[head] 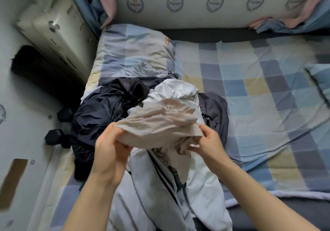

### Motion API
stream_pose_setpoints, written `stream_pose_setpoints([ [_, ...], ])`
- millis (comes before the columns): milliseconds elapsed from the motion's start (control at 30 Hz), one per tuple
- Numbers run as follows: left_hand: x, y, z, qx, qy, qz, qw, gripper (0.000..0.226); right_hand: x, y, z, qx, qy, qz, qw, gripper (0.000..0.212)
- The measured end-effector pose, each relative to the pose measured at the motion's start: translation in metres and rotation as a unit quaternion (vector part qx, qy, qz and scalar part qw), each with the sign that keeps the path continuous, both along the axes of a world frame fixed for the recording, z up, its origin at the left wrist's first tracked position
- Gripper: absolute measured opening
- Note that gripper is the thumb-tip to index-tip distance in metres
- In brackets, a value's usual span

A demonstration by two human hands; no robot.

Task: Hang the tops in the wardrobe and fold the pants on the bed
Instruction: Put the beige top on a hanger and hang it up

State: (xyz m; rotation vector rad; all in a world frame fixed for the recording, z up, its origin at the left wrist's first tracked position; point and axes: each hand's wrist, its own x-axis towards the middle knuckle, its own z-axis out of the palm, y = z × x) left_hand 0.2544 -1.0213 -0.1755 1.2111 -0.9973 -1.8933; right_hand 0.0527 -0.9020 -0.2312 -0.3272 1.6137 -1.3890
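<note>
A beige garment (160, 121) is lifted above a heap of clothes on the bed. My left hand (109, 148) grips its left edge and my right hand (209, 141) pinches its right edge, both with fingers curled into the cloth. Under it lies a pale grey-white garment with dark stripes (160, 186). Dark navy clothes (100, 112) are piled at the left of the heap, and a dark grey piece (214, 109) lies at its right. A light blue-grey item (142, 69) sits behind the heap. Which pieces are tops or pants cannot be told.
The bed has a checked blue, yellow and grey cover (259, 96) spreading to the right. A checked pillow (132, 50) lies at the far left by the patterned wall. A pale suitcase (53, 28) and dark dumbbells (55, 136) stand on the floor left of the bed.
</note>
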Motion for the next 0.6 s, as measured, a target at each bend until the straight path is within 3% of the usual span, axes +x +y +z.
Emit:
stream_pose_setpoints([
  [167,0.047,0.017,0.061,0.016,0.057,-0.005,0.998,0.024,0.006,0.033,0.103,-0.111,0.034,-0.066,0.991,0.028],
  [300,0.076,0.052,0.066,0.127,0.047,0.027,0.99,0.028,0.018,0.067,0.174,-0.165,0.056,-0.118,0.978,0.013],
  [433,0.091,0.082,0.05,0.238,-0.022,0.072,0.968,0.026,0.025,0.101,0.234,-0.207,0.08,-0.13,0.966,0.011],
  [600,0.101,0.107,0.031,0.169,-0.201,0.014,0.965,0.02,0.025,0.153,0.277,-0.234,0.142,-0.108,0.956,0.015],
])
